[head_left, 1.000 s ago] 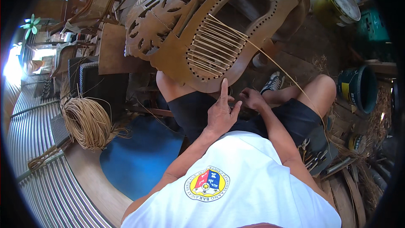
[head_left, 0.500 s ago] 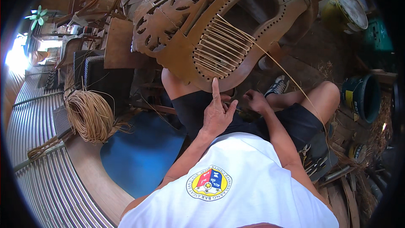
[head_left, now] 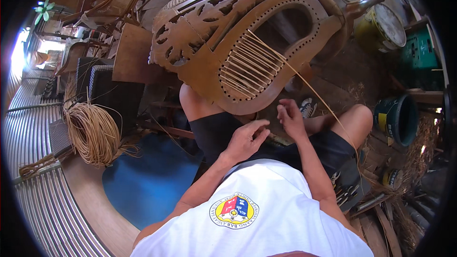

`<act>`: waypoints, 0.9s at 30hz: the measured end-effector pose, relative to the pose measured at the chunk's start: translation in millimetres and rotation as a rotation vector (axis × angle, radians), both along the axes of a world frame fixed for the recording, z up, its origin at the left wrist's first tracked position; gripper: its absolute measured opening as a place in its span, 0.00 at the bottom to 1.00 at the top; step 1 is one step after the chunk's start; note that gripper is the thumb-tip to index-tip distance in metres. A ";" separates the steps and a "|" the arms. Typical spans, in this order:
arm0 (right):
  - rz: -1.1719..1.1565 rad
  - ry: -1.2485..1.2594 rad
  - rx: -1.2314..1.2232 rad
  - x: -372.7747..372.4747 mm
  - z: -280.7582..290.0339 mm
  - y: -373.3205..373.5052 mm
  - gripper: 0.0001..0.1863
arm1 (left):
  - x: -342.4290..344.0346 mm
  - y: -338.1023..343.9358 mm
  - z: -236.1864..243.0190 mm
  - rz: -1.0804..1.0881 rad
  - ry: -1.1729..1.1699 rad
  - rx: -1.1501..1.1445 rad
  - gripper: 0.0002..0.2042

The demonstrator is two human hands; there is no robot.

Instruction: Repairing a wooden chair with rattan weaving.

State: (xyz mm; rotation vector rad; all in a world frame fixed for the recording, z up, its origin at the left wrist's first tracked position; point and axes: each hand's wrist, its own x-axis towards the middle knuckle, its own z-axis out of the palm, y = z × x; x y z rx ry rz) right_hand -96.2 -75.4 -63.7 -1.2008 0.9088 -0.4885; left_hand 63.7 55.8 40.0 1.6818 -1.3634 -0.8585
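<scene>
Carved wooden chair back (head_left: pixel 209 62) resting across our lap, rows of cane strand (head_left: pixel 304 83) already laced through its oval opening. Left hand (head_left: pixel 245 139) half-curled with nothing visibly in its grip; right hand (head_left: pixel 291 119) seemingly pinches the strand: thin, springy, light, best held near the frame holes.

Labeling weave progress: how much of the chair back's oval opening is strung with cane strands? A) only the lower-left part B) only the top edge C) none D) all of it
A: parallel cane strands cross only the lower-left of the opening in the carved chair back; the upper right stays open.
</scene>
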 end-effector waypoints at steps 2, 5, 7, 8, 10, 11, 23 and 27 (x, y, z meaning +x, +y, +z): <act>-0.228 0.020 0.052 -7.3 26.7 -8.6 0.24 | 15.0 1.8 -10.5 -0.171 0.041 0.360 0.13; -0.398 0.007 -0.328 -6.2 66.9 -17.1 0.30 | 41.7 -19.6 -43.3 -0.207 -0.304 0.088 0.12; -0.353 -0.053 -0.328 -6.4 95.6 -28.5 0.38 | 64.4 -48.3 -68.3 -0.198 -0.335 0.326 0.18; -0.324 -0.189 -0.374 -0.4 108.2 -34.2 0.39 | 73.5 -64.3 -79.5 -0.177 -0.316 0.405 0.18; -0.219 -0.352 -0.471 9.1 134.7 -52.3 0.41 | 87.2 -94.3 -95.8 -0.028 0.097 0.243 0.19; -0.209 -0.343 -0.483 15.8 147.1 -61.6 0.41 | 92.3 -108.0 -100.6 0.030 0.356 0.169 0.19; -0.020 -0.153 -1.141 120.9 220.7 -144.9 0.06 | 108.8 -164.5 -93.0 -0.078 1.584 -0.212 0.22; -0.038 -0.105 -1.142 129.4 223.2 -146.8 0.05 | 112.2 -169.4 -90.7 -0.126 1.652 -0.253 0.23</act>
